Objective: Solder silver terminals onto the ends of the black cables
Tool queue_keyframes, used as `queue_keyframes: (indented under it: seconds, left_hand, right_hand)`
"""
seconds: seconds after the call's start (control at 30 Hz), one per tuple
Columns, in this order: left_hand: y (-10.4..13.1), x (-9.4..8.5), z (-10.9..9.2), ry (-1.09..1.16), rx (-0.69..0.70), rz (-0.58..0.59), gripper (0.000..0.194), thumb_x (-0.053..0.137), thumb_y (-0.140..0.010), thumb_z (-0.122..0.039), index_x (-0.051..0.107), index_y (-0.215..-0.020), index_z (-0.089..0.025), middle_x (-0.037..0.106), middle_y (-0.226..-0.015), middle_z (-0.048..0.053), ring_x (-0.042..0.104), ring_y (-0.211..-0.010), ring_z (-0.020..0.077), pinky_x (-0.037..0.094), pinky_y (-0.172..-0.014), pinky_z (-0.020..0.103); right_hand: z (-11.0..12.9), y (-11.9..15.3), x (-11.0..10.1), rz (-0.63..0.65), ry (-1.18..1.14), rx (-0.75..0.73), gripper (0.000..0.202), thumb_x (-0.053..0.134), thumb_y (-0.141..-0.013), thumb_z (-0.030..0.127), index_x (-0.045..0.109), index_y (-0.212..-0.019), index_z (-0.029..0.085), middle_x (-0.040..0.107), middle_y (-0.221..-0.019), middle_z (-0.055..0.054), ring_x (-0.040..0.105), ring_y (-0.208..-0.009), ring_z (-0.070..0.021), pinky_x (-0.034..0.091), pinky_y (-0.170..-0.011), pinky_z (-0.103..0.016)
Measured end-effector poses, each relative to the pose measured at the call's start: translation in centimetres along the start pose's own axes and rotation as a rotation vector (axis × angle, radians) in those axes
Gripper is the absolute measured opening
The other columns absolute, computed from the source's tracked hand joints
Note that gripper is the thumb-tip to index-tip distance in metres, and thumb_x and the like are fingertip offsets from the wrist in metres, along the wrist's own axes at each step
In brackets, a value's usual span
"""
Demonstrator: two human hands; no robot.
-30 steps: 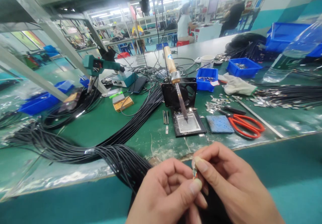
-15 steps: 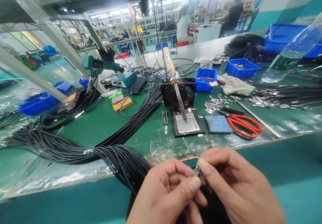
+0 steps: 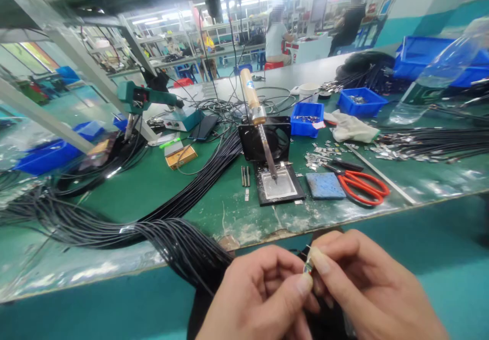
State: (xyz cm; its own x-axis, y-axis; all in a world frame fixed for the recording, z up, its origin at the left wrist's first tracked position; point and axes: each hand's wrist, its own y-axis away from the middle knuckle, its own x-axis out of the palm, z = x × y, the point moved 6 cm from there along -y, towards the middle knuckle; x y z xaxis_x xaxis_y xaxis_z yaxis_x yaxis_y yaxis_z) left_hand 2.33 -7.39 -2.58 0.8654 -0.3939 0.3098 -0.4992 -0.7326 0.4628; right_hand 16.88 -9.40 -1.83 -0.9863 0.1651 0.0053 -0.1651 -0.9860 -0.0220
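In front of the bench edge, my left hand (image 3: 263, 291) is closed, with its thumb and forefinger pinching a small cable end (image 3: 307, 267). Fine wires with touches of green and red show there. Thumb and fingertips of my right hand (image 3: 370, 279) press together on the thin tip of that same piece. The fingers cover most of it. A bundle of black cables (image 3: 183, 243) runs off the bench and down beside my left hand. Beyond the hands, a soldering iron (image 3: 250, 95) with a wooden handle points down at a metal solder tray (image 3: 280, 189).
Right of the tray lie a blue sponge (image 3: 324, 185), orange-handled pliers (image 3: 369, 189) and scattered metal connectors (image 3: 319, 156). A black fan (image 3: 284, 138) stands behind the iron. Blue bins (image 3: 306, 119), a white glove (image 3: 355, 127) and a plastic bottle (image 3: 424, 90) sit farther back. Other people work in the background.
The view has turned slightly, so the bench things sit a little farther left. Both hands keep their pinch and appear slightly farther right and lower in the picture.
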Motion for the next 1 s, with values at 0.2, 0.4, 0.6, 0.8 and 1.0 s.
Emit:
queue_keyframes:
  seconds: [0.2,0.4,0.6,0.8,1.0]
  left_hand:
    - [0.0,0.4,-0.2,0.058,-0.024,0.031,0.036,0.082,-0.081,-0.045,0.068,-0.084,-0.012,0.075,-0.069,0.005,0.064,-0.044,0.0072,0.052,-0.044,0.013]
    - [0.2,0.1,-0.2,0.034,-0.018,0.038,0.036,0.081,-0.082,-0.045,0.068,-0.084,-0.012,0.074,-0.068,0.005,0.063,-0.043,0.0065,0.051,-0.043,0.013]
    - [0.0,0.0,-0.1,0.016,-0.001,0.027,0.036,0.080,-0.083,-0.046,0.067,-0.085,-0.012,0.073,-0.068,0.004,0.062,-0.042,0.0063,0.050,-0.042,0.013]
    - [0.1,0.0,-0.5,-0.055,-0.004,0.003,0.034,0.076,-0.086,-0.046,0.063,-0.085,-0.014,0.072,-0.066,0.003,0.059,-0.041,0.0058,0.047,-0.041,0.013]
    - [0.7,-0.7,-1.2,-0.165,0.003,-0.082,0.027,0.069,-0.092,-0.040,0.061,-0.084,-0.015,0.068,-0.064,0.001,0.051,-0.039,0.0026,0.033,-0.038,0.010]
  right_hand:
    - [-0.7,-0.3,0.9,0.077,-0.101,0.142,0.023,0.070,-0.092,0.041,0.065,-0.080,0.023,0.068,-0.068,0.002,0.064,-0.056,-0.0105,0.055,-0.054,-0.017]
    - [-0.7,-0.4,0.9,0.074,-0.108,0.137,0.023,0.070,-0.092,0.040,0.065,-0.079,0.022,0.067,-0.067,0.002,0.064,-0.056,-0.0107,0.055,-0.054,-0.018]
    - [0.0,-0.2,0.8,0.071,-0.040,0.041,0.017,0.068,-0.094,0.035,0.066,-0.081,0.024,0.067,-0.074,0.002,0.066,-0.059,-0.0103,0.056,-0.055,-0.018]
    - [0.4,-0.3,-0.6,0.059,0.176,-0.059,0.016,0.062,-0.097,0.039,0.063,-0.087,0.026,0.068,-0.074,0.003,0.069,-0.062,-0.0111,0.057,-0.058,-0.018]
    - [2.5,-6.3,-12.3,-0.415,1.055,-0.024,0.025,0.061,-0.095,0.043,0.063,-0.109,0.022,0.069,-0.074,-0.002,0.067,-0.064,-0.0176,0.048,-0.054,-0.028]
